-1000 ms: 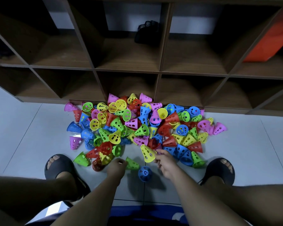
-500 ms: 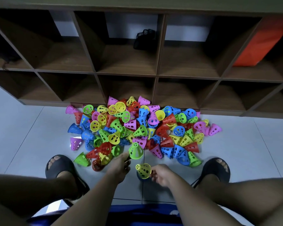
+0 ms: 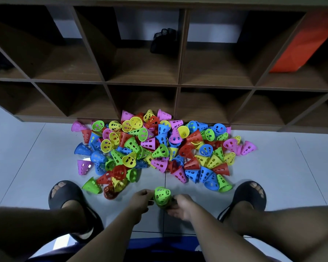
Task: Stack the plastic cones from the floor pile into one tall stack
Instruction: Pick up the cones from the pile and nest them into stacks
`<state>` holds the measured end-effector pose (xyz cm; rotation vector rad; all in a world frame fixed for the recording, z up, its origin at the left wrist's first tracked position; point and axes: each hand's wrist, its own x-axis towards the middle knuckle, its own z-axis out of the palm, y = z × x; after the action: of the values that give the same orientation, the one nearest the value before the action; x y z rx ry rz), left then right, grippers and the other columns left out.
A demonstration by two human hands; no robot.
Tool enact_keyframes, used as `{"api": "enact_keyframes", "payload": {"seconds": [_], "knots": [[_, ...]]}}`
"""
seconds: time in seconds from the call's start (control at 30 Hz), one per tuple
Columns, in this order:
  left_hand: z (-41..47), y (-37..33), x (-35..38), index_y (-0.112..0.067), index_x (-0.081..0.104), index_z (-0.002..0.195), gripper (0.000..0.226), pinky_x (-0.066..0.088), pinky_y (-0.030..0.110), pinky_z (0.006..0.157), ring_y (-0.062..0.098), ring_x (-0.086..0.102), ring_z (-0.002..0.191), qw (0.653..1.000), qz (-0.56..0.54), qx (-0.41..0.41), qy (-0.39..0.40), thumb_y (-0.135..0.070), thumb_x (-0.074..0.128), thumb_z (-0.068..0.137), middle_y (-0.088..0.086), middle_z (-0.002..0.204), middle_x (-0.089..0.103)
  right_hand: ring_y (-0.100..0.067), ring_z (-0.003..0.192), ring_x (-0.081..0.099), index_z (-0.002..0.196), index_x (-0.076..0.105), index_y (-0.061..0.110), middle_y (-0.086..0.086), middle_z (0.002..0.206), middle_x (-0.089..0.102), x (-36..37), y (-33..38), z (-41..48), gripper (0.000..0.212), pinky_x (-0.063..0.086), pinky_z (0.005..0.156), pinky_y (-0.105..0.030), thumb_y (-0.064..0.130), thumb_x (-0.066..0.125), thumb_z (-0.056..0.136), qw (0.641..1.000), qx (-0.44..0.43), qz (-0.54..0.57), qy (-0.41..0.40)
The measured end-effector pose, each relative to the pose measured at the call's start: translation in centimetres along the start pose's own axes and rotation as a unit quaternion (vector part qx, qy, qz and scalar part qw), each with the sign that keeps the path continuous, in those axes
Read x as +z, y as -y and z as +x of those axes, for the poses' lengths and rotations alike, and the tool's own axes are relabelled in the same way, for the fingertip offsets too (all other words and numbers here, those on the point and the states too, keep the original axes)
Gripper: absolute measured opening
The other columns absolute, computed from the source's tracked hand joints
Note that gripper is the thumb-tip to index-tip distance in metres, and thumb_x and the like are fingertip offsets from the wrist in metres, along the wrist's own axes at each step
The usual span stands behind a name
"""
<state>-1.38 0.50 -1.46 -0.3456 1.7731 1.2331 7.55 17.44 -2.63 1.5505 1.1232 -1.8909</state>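
Observation:
A big pile of perforated plastic cones (image 3: 159, 148) in pink, yellow, green, blue and red lies on the floor in front of a shelf unit. Close to me, between my feet, a green cone (image 3: 162, 195) sits tip-up between both hands. My left hand (image 3: 141, 202) pinches its left side. On the other side my right hand (image 3: 180, 206) curls around its lower right edge and whatever sits under it. Anything beneath the green cone is hidden.
A dark wooden cubby shelf (image 3: 178, 82) stands right behind the pile, with a black object (image 3: 164, 41) and an orange bag (image 3: 299, 46) in its upper cells. My sandalled feet (image 3: 64, 195) (image 3: 251, 197) flank the hands on the grey tiled floor (image 3: 282, 167).
The left hand's green cone and the right hand's yellow cone came together; the green one now covers the yellow. Both hands drew back towards me, near the floor.

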Motion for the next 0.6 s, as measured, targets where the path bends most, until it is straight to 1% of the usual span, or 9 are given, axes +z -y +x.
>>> {"api": "enact_keyframes", "payload": {"seconds": [0.07,0.13,0.23,0.3,0.4,0.47,0.53,0.6], "knots": [[0.6,0.2,0.0,-0.012,0.076,0.109,0.022,0.04,0.033,0.071,0.025,0.067,0.097,1.0,-0.004,-0.003,-0.012,-0.03,0.063,0.104,0.013,0.112,0.077,-0.035,0.096,0.076,0.114,0.065,0.009,-0.018,0.103,0.078,0.4,0.5,0.1,0.026,0.061,0.092,-0.047,0.016,0.04,0.108,1.0,-0.005,0.022,0.016],[0.9,0.0,0.1,-0.011,0.074,0.111,0.023,0.041,0.034,0.071,0.025,0.067,0.098,1.0,-0.009,-0.001,-0.02,-0.029,0.06,0.106,0.012,0.111,0.076,-0.035,0.102,0.073,0.113,0.063,0.013,-0.018,0.107,0.076,0.8,1.1,0.0,0.024,0.059,0.097,-0.047,0.017,0.04,0.109,0.999,-0.01,0.038,0.031],[1.7,-0.5,0.2,-0.008,0.07,0.112,0.021,0.04,0.032,0.067,0.024,0.065,0.091,1.0,-0.002,0.005,-0.031,-0.025,0.06,0.106,0.012,0.108,0.074,-0.034,0.112,0.069,0.12,0.061,0.014,-0.016,0.11,0.073,1.5,1.9,0.8,0.022,0.052,0.108,-0.049,0.018,0.042,0.11,0.996,-0.022,0.069,0.057],[2.3,-0.8,0.1,-0.007,0.069,0.11,0.018,0.039,0.03,0.064,0.023,0.063,0.087,0.999,0.006,0.009,-0.037,-0.023,0.061,0.105,0.013,0.105,0.073,-0.031,0.114,0.067,0.125,0.058,0.018,-0.013,0.11,0.073,1.9,2.5,1.3,0.02,0.048,0.112,-0.05,0.018,0.044,0.11,0.992,-0.035,0.096,0.074],[3.2,-1.3,0.0,-0.009,0.068,0.111,0.017,0.04,0.03,0.064,0.023,0.063,0.087,0.999,0.001,0.002,-0.044,-0.023,0.061,0.105,0.014,0.106,0.074,-0.029,0.113,0.068,0.121,0.061,0.018,-0.011,0.111,0.075,2.1,3.4,2.5,0.018,0.048,0.112,-0.051,0.017,0.046,0.11,0.988,-0.059,0.116,0.086],[3.9,-1.7,-0.3,-0.009,0.069,0.112,0.016,0.041,0.03,0.065,0.023,0.064,0.087,0.999,-0.001,0.0,-0.05,-0.022,0.06,0.106,0.014,0.109,0.074,-0.029,0.113,0.07,0.125,0.062,0.019,-0.012,0.117,0.076,1.9,4.1,3.4,0.023,0.049,0.11,-0.052,0.016,0.046,0.11,0.989,-0.073,0.101,0.082],[4.4,-2.2,-0.5,-0.01,0.069,0.112,0.015,0.043,0.031,0.067,0.023,0.064,0.088,0.998,-0.003,0.001,-0.058,-0.021,0.059,0.106,0.015,0.11,0.074,-0.029,0.11,0.071,0.129,0.062,0.019,-0.011,0.12,0.073,1.5,4.8,4.1,0.027,0.055,0.103,-0.049,0.013,0.045,0.108,0.994,-0.091,0.05,0.043],[4.9,-2.9,-0.9,-0.01,0.068,0.113,0.015,0.043,0.031,0.067,0.023,0.064,0.088,0.997,-0.017,0.007,-0.07,-0.019,0.057,0.107,0.016,0.111,0.073,-0.026,0.103,0.071,0.128,0.062,0.018,-0.007,0.116,0.071,0.7,5.8,4.8,0.029,0.06,0.092,-0.042,0.009,0.046,0.105,0.989,-0.137,-0.049,-0.029]]}}
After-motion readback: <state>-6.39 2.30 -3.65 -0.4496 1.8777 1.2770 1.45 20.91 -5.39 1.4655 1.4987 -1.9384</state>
